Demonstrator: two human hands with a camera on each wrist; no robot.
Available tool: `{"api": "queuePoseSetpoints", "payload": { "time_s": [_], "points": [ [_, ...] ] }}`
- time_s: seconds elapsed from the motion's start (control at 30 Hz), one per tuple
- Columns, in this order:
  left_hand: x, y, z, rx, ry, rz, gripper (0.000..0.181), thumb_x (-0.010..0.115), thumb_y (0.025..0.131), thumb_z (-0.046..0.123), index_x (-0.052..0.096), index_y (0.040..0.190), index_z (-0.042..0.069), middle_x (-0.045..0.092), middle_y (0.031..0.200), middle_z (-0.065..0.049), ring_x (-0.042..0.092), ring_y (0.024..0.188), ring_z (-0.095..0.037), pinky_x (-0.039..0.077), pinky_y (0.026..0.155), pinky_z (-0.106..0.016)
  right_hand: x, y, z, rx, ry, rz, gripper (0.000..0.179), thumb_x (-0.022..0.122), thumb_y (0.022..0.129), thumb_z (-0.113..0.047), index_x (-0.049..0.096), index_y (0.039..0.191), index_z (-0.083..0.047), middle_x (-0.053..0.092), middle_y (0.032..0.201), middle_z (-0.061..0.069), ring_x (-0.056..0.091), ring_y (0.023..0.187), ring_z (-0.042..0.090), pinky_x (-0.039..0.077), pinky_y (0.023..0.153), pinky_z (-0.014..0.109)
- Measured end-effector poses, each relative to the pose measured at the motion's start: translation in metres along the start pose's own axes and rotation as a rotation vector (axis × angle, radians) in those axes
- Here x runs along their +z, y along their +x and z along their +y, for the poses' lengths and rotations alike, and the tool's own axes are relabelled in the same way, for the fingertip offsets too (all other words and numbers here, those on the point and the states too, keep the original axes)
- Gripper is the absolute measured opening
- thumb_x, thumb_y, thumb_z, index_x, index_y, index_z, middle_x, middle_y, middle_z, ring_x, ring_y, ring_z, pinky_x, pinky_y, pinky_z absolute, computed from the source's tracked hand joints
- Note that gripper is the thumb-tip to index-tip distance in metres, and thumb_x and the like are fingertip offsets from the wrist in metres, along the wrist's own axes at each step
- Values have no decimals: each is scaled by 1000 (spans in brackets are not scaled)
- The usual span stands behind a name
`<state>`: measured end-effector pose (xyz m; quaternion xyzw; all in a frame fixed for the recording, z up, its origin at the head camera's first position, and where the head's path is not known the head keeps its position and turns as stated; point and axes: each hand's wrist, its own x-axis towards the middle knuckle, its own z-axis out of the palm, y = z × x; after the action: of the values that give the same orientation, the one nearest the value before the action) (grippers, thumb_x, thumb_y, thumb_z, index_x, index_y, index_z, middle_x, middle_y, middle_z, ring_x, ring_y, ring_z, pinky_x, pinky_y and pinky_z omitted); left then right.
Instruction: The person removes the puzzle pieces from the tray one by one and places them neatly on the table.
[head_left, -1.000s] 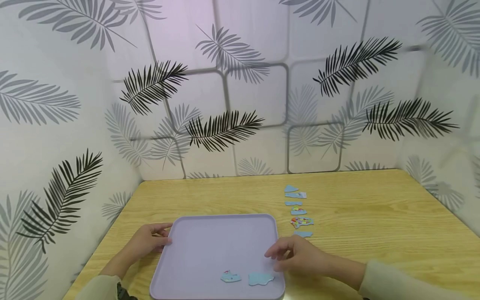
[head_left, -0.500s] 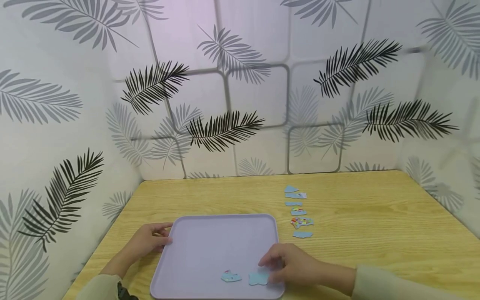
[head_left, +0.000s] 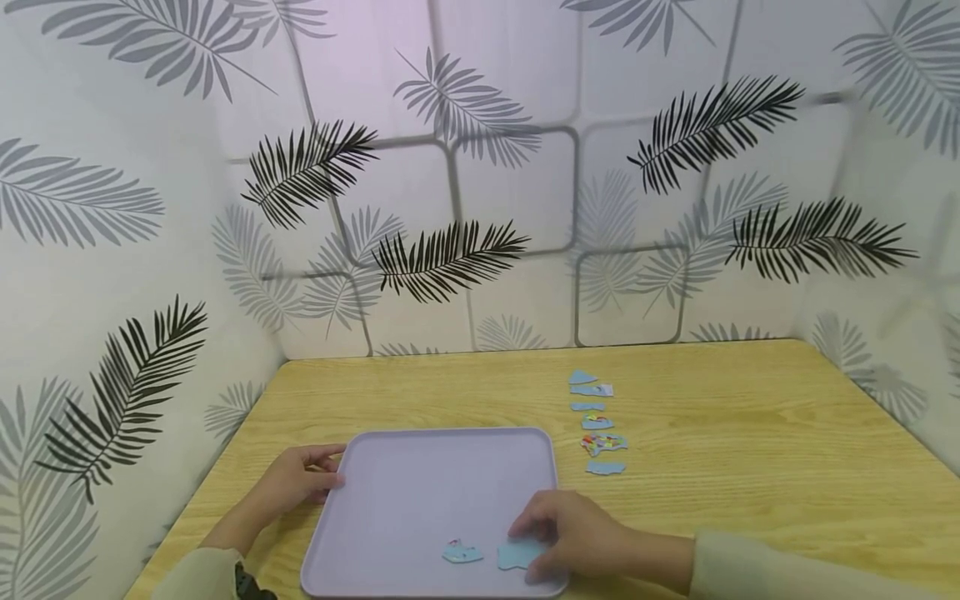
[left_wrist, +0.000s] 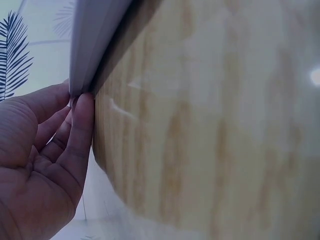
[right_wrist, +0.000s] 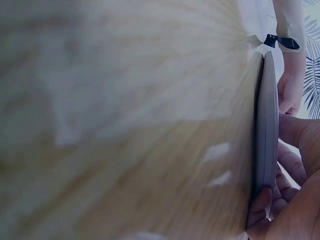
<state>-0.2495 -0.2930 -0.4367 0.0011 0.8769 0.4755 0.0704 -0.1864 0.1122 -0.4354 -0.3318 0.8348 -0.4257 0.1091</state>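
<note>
A lavender tray (head_left: 435, 467) lies on the wooden table. At its left side, my left hand (head_left: 296, 479) grips the rim; in the left wrist view the thumb and fingers of the left hand (left_wrist: 55, 135) meet at the tray's edge. My right hand (head_left: 566, 533) reaches over the tray's right rim. Its thumb and fingers straddle a light blue puzzle piece (head_left: 514, 553), partly covering it. Left of that lies another blue puzzle piece (head_left: 462, 552) with a small printed figure. The right wrist view shows the right hand (right_wrist: 295, 185) against the tray's side, the piece hidden.
Several puzzle pieces lie in a column right of the tray, including a multicoloured piece (head_left: 603, 443) and a plain blue piece (head_left: 605, 468). Bare wooden table (head_left: 720, 442) extends to the right. A leaf-patterned wall covering (head_left: 510, 200) rises behind and beside the table.
My right hand has moved left and down from the tray's right rim onto the blue puzzle piece. My left hand has stayed at the tray's left edge.
</note>
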Motion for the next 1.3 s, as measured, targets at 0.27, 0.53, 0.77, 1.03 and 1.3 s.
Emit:
{"api": "queuePoseSetpoints", "payload": {
  "time_s": [0.27, 0.53, 0.77, 1.03, 1.3],
  "points": [
    [0, 0, 0, -8, 14, 2, 53, 73, 70, 12, 55, 120, 6, 53, 89, -8, 55, 74, -17, 52, 59, -31, 2, 0, 0, 53, -4, -7, 33, 79, 60, -21, 69, 91, -21, 59, 83, -14, 52, 76, 6, 44, 66, 21],
    [0, -2, 0, -2, 16, 5, 53, 73, 71, 11, 55, 120, 5, 53, 89, -8, 55, 74, -17, 52, 59, -30, 2, 0, -5, 88, 46, -36, 30, 77, 62, -14, 70, 91, -18, 60, 83, -13, 54, 79, 5, 46, 68, 21],
    [0, -2, -1, 7, 8, -5, 52, 72, 72, 11, 54, 120, 5, 53, 89, -9, 55, 74, -17, 52, 58, -30, 2, 0, -4, 84, 78, -68, 28, 76, 65, -12, 70, 91, -17, 60, 82, -11, 54, 78, 6, 46, 68, 21],
    [1, -1, -2, -8, -1, 2, 52, 72, 71, 10, 55, 120, 6, 53, 88, -9, 55, 74, -18, 52, 59, -30, 0, -2, -2, 65, 119, -66, 27, 75, 65, -12, 70, 92, -15, 60, 84, -9, 55, 80, 8, 47, 71, 22],
    [1, -2, 2, 4, 7, -3, 52, 72, 72, 10, 54, 121, 4, 53, 88, -9, 55, 74, -17, 52, 59, -31, -4, -2, 0, 60, 136, -58, 28, 75, 66, -13, 69, 93, -16, 61, 86, -8, 55, 82, 9, 47, 73, 23]
  ]
}}
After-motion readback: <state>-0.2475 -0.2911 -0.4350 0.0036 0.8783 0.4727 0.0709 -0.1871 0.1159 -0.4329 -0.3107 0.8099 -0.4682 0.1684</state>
